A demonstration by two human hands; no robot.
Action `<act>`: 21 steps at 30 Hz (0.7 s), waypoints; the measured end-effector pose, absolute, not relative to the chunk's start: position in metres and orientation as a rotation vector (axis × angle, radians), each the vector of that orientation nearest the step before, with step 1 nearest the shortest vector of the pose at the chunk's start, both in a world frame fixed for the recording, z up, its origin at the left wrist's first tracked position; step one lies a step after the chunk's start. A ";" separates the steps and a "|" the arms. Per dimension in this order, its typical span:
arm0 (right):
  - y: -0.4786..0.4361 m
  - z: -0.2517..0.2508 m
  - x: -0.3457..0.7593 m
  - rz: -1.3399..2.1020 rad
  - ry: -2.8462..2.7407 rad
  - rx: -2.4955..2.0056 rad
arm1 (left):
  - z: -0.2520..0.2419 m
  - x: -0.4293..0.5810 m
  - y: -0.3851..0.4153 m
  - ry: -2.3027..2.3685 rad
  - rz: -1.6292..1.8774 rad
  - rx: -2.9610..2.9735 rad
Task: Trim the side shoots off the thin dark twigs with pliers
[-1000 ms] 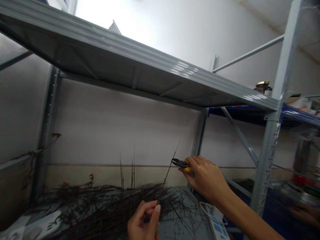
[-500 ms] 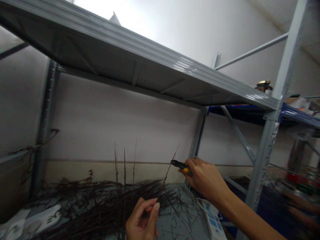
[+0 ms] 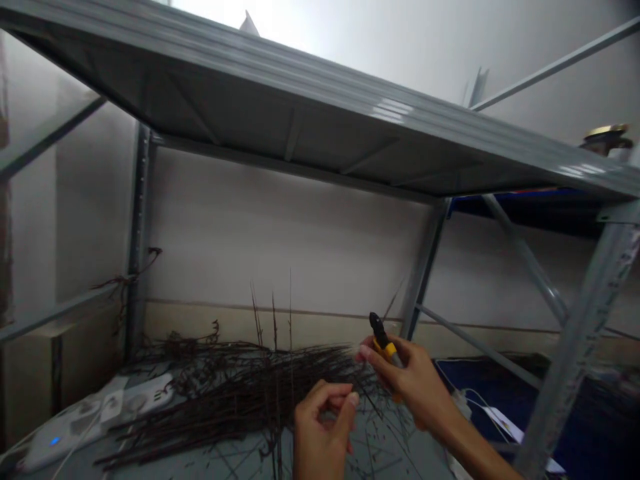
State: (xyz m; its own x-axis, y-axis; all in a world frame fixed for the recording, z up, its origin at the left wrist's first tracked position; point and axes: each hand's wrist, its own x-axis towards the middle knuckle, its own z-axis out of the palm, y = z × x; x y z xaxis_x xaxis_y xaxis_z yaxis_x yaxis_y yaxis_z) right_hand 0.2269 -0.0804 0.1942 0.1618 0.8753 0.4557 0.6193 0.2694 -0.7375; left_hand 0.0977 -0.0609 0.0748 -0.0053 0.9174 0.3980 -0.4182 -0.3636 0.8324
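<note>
My left hand (image 3: pixel 325 421) is closed, thumb and forefinger pinched together in front of a pile of thin dark twigs (image 3: pixel 235 393). A thin twig (image 3: pixel 395 299) slants up to the right, in line with that pinch; its middle is hidden by my right hand (image 3: pixel 407 373). My right hand is wrapped round black-jawed cutting pliers (image 3: pixel 379 328) with yellow and grey handles. The jaws point up and stand apart from the left fingertips. Several upright twigs (image 3: pixel 275 320) rise left of my left hand.
A grey metal shelf (image 3: pixel 300 87) spans overhead, with an upright post (image 3: pixel 585 347) at the right. White power strips (image 3: pixel 100 413) with cables lie at the left. Small twig bits are scattered on the grey surface (image 3: pixel 400 460). A blue surface (image 3: pixel 480 380) lies at the right.
The view has shifted, so the shelf's right post stands farther right. The pliers have turned from pointing left to pointing up, and their jaws are off the slanting twig.
</note>
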 end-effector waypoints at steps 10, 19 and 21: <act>-0.108 0.207 0.213 0.426 -1.487 -1.334 | 0.071 0.063 0.002 0.860 1.851 1.286; -0.106 0.201 0.223 0.457 -1.453 -1.299 | 0.049 0.109 0.036 0.593 1.312 1.233; -0.107 0.197 0.229 0.456 -1.458 -1.309 | 0.048 0.120 0.032 0.596 1.274 1.224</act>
State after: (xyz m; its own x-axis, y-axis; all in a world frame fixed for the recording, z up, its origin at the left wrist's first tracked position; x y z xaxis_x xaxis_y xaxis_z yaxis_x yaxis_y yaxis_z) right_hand 0.2295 -0.1067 0.1969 0.1773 0.8780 0.4446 0.4677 0.3223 -0.8230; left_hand 0.1195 0.0321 0.0481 0.2662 0.9247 0.2720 -0.3835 -0.1572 0.9101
